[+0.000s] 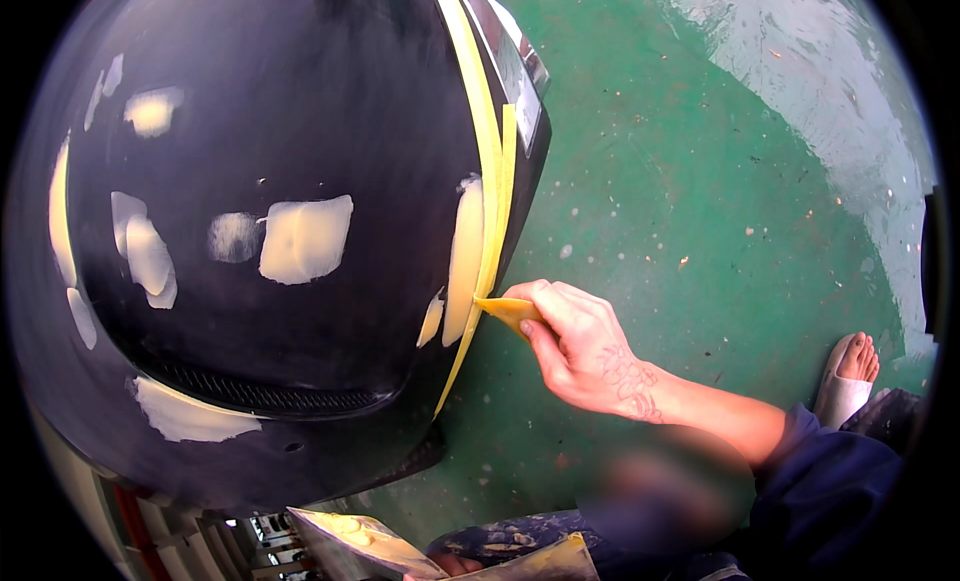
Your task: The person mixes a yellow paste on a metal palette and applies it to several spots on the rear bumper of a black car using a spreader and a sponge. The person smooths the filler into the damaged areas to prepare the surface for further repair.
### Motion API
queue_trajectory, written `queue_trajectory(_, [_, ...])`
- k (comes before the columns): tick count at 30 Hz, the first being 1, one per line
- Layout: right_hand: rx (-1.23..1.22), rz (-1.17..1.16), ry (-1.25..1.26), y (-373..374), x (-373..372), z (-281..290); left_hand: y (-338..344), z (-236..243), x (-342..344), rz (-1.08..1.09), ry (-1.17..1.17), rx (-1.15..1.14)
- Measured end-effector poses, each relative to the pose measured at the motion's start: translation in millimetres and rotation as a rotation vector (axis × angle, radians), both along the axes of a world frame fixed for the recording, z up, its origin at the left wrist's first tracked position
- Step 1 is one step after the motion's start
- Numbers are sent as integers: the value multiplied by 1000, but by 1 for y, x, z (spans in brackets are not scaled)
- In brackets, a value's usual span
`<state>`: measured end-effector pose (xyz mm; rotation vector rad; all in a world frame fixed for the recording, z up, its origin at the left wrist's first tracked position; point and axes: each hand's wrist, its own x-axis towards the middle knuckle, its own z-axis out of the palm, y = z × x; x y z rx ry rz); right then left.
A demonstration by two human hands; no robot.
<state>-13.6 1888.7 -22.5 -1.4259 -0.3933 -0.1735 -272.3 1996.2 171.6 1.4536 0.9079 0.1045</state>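
Note:
My right hand (590,356) is closed in a pinch around a small yellow filler spreader (508,310). The spreader's tip touches the yellow masking tape (484,131) along the right edge of a black car hood (320,101). Just left of the tip, a long cream strip of body filler (464,256) runs beside the tape, with a smaller dab (430,319) nearby. Low in the view, only some fingers of my left hand (455,564) show, gripping a flat mixing plate (375,543) with yellow filler on it. A second smeared flat piece (545,561) lies close to these fingers.
More filler patches (306,239) dot the hood, and one (195,413) sits below the dark mesh grille (270,393). Green floor (640,181) with specks and a pale glossy area (810,71) lies to the right. A foot in a light sandal (848,381) stands at far right.

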Motion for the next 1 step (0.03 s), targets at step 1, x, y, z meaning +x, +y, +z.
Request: queue_trajectory(1, [-1, 1, 0, 1, 0, 0, 3, 0, -3, -18, -7, -37])
